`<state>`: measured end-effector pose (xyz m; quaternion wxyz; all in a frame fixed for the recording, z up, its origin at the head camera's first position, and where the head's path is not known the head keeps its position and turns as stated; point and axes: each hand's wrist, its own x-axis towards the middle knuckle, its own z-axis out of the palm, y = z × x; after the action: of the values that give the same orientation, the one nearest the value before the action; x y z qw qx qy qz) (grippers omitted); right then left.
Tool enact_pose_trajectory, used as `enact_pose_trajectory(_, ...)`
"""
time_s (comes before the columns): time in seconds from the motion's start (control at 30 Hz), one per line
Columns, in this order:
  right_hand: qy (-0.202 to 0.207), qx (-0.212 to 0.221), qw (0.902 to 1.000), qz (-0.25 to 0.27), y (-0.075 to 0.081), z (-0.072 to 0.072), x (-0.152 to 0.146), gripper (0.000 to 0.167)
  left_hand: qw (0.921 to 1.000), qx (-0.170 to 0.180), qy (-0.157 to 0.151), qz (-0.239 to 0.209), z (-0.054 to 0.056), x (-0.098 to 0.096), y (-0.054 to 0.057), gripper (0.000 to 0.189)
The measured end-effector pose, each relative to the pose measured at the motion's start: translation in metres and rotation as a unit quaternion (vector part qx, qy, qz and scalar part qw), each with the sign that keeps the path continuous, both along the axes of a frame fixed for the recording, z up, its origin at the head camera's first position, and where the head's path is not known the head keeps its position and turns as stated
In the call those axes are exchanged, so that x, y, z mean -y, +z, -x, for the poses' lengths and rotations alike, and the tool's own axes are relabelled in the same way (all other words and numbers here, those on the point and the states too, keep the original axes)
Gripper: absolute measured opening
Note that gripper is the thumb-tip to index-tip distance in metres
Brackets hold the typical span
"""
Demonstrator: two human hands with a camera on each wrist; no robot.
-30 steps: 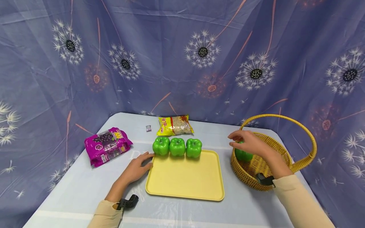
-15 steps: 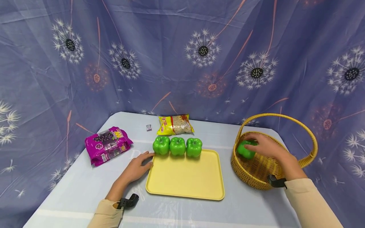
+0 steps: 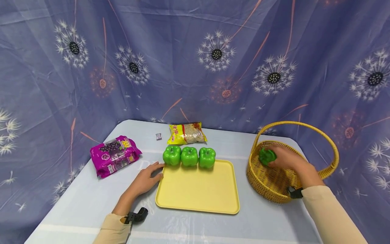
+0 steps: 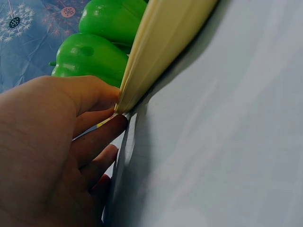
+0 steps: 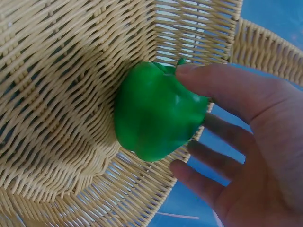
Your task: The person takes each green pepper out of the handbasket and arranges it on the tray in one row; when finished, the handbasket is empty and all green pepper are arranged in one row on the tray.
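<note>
In the wicker basket (image 3: 262,186), my right hand (image 3: 284,158) grips a green bell pepper (image 5: 156,113). The thumb lies near its stem, and the other fingers curl along its far side, partly behind it. My left hand (image 3: 147,178) rests at the left edge of the yellow tray (image 3: 198,189), its thumb and index fingertips touching the rim by the far left corner, as the left wrist view also shows. Three more green bell peppers (image 3: 189,156) stand side by side along the far edge of that tray.
A purple grape-picture bag (image 3: 115,156) lies at the left. Behind the peppers is a yellow snack bag (image 3: 187,133), with a tiny wrapped packet (image 3: 158,136) to its left. The basket's tall handle (image 3: 327,137) arches over it. A patterned curtain (image 3: 182,67) hangs behind the table.
My right hand has reached down onto the pepper in the basket, gripped it and tilted it, shifting it slightly right. The left hand and the tray have stayed put.
</note>
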<state>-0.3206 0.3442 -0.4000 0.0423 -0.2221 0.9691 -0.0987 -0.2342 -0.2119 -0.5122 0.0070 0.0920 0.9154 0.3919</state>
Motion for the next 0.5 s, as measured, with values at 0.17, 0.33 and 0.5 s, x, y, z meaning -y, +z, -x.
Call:
enact_pose_trajectory(0.17, -0.003, 0.004, 1.0000, 0.004, -0.0056, 0.0069, 0.0005, 0.068, 1.0000, -0.002, -0.004, 0.002, 0.0006, 0.0003, -0.0015, 0.044)
enact_pose_trajectory(0.33, -0.007, -0.007, 0.9997, -0.022, -0.0094, 0.0086, 0.0029, 0.071, 1.0000, -0.002, -0.004, 0.000, 0.0010, 0.0000, -0.0007, 0.044)
enact_pose_trajectory(0.5, -0.024, -0.010, 0.9989, -0.038, -0.0108, 0.0066, 0.0023, 0.075, 1.0000, -0.003, -0.005, 0.001, 0.0004, 0.0004, -0.0006, 0.043)
